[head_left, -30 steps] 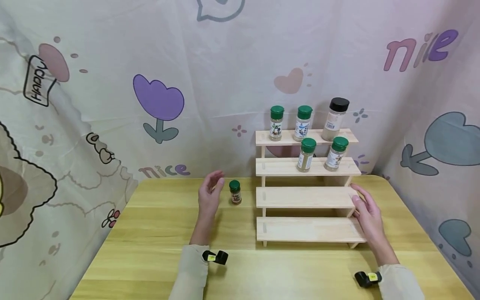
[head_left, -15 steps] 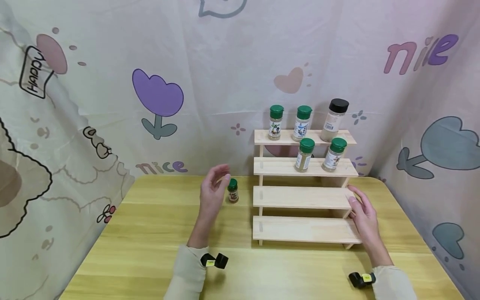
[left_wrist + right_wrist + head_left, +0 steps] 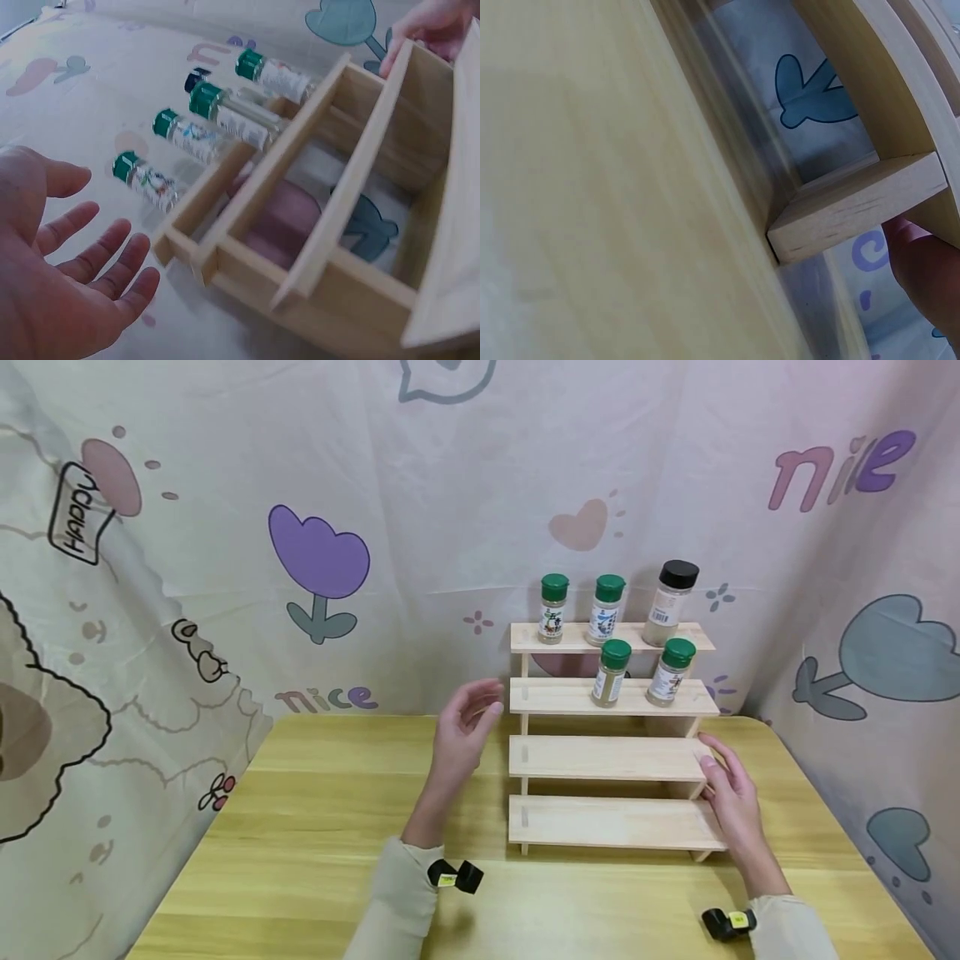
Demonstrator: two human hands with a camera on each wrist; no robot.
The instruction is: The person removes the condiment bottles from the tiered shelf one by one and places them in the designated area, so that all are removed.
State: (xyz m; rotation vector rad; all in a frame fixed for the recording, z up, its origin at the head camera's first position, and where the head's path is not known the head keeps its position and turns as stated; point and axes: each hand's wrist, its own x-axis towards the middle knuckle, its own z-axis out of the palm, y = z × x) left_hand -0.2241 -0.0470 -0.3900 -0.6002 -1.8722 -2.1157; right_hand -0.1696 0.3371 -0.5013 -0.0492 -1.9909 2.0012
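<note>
Wooden table [image 3: 300, 827] on my feed, left hand [image 3: 460, 735] loose, unclenched, beside a tiered rack [image 3: 600, 757] bearing jars [image 3: 551, 620], right hand [image 3: 737, 797] gripping the rack's side.

Left and nearside of the left grip [image 3: 463, 733], the free tabletop [image 3: 322, 802] leaves room to pass sideways. Just right of it stands the stepped wooden rack [image 3: 615, 822], an obstacle with free room above its two lower shelves [image 3: 607, 756]. Farther up and right, green-capped jars [image 3: 609, 685] and a black-capped jar [image 3: 665, 610] block parts of the upper shelves [image 3: 555, 696]; the right grip [image 3: 735, 793] obstructs the rack's right edge.
</note>
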